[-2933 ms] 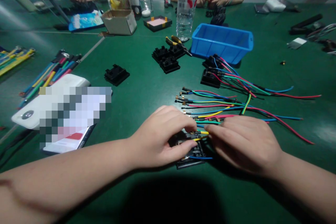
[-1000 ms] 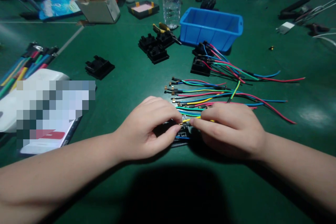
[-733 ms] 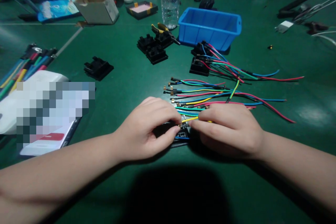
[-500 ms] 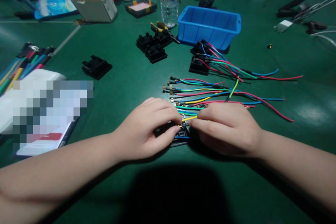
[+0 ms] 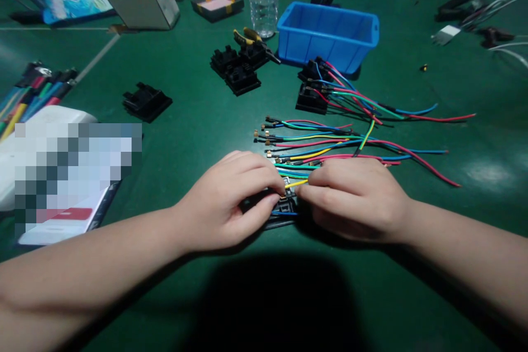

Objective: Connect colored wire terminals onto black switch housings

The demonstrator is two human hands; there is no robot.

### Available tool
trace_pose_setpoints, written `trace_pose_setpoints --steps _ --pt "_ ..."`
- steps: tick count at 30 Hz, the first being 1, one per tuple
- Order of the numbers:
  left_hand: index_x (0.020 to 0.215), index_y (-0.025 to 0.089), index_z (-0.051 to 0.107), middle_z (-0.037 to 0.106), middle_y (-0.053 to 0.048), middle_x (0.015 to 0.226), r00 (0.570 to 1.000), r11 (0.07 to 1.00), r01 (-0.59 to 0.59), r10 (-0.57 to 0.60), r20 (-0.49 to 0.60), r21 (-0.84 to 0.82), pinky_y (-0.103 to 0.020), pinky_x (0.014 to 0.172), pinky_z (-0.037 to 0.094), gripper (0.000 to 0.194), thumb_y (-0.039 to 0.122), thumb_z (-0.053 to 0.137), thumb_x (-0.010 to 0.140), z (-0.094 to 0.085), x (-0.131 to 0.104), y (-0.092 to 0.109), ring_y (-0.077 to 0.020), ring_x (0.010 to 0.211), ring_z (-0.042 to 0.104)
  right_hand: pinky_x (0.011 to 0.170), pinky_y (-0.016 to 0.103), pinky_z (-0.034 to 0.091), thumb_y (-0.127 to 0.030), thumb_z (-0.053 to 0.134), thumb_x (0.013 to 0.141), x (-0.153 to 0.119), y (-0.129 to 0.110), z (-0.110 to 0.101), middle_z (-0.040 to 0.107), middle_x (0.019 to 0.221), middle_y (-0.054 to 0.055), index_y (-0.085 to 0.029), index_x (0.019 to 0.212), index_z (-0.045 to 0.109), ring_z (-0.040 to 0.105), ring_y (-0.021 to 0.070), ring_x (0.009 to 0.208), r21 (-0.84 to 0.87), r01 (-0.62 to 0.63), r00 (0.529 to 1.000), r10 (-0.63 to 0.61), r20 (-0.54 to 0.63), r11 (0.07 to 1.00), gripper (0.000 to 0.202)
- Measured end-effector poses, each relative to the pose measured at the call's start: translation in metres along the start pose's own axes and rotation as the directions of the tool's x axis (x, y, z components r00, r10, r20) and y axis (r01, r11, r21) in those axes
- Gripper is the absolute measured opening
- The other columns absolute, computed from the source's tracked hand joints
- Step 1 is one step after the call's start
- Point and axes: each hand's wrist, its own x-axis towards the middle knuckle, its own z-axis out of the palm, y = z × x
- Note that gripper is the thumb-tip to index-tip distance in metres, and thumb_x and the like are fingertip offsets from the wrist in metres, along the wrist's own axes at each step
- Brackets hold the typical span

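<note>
And now pinching the yellow wire (image 5: 297,183) in the right hand (image 5: 357,195), curling the left hand (image 5: 237,192), exact grip impossible to tell, over the black module (image 5: 286,207) on the table (image 5: 198,132), seemingly fitting a wire, next needing steady alignment.

housing (image 5: 285,207) — between left hand (image 5: 233,201) and right hand (image 5: 357,198) | wires (image 5: 317,143) behind hands | bin (image 5: 322,47) — beyond wires | phone (image 5: 78,198) far left

Plastic housing (image 5: 286,207), metal terminals (image 5: 269,154), glossy tabletop (image 5: 181,159)
</note>
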Motion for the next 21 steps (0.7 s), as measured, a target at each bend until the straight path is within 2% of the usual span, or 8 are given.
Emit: trace_pose_setpoints --steps 7,11,21 --pt "0.091 0.017 0.068 0.068 -0.005 0.094 0.997 0.999 -0.037 0.039 -0.062 0.040 -0.030 0.079 0.046 0.023 0.006 0.049 0.088 -0.0023 -0.0021 -0.0013 -0.0161 0.088 0.061 0.058 0.029 0.038 -0.017 0.042 0.099 0.0013 0.0005 0.0001 0.064 0.073 0.005 -0.016 0.086 0.067 0.050 0.0151 0.064 0.012 0.001 1.000 -0.001 0.011 1.000 0.028" --pt "0.088 0.019 0.072 0.069 -0.006 0.094 0.997 0.999 -0.010 0.014 -0.081 0.046 -0.030 0.076 0.046 0.026 0.008 0.048 0.089 -0.0033 -0.0040 0.0009 -0.0171 0.088 0.061 0.058 0.029 0.037 -0.018 0.044 0.099 -0.0004 -0.0002 0.0012 0.064 0.073 0.004 -0.016 0.087 0.067 0.049 0.0145 0.064 0.014 -0.012 1.000 0.012 0.018 1.000 0.026" --pt "0.088 0.019 0.074 0.070 -0.007 0.092 0.998 0.999 0.015 -0.012 -0.060 0.053 -0.030 0.077 0.049 0.027 0.009 0.048 0.089 -0.0050 -0.0032 0.0035 -0.0180 0.088 0.063 0.058 0.030 0.031 -0.019 0.044 0.099 -0.0017 -0.0007 0.0014 0.063 0.074 0.002 -0.019 0.086 0.067 0.047 0.0148 0.065 -0.046 -0.017 0.998 0.020 0.058 0.999 0.026"
